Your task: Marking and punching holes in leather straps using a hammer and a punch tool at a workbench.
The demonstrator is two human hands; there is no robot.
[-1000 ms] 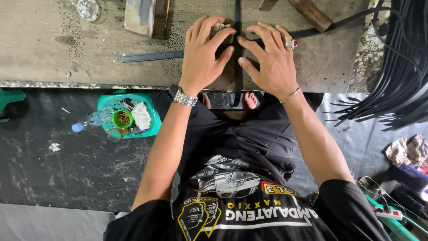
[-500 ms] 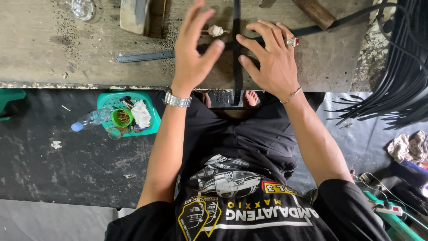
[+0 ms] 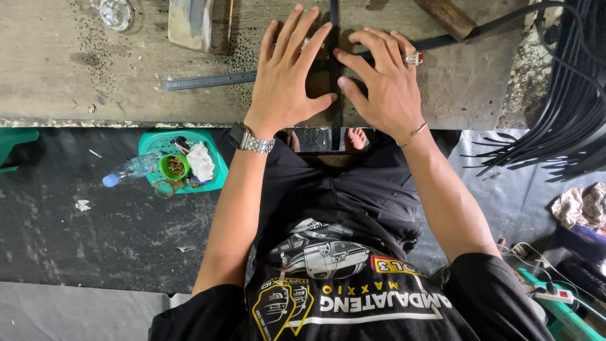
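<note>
Since half a second ago our left hand (image 3: 287,79) has come back down onto the surface (image 3: 76,76); it was lifted with fingers spread, and now it lies flat, palm down, fingers fanned toward the top of the frame. The small pale object seen then between the hands is now mostly covered. Our right hand (image 3: 382,82) has hardly shifted: it rests palm down, fingers curled a little, thumb angled inward. Both hands are open, gripping nothing, pressing on either side of the narrow dark strip (image 3: 335,88) that runs vertically through the upper centre of the frame. A grey metal ruler (image 3: 208,81) lies left of the left hand.
</note>
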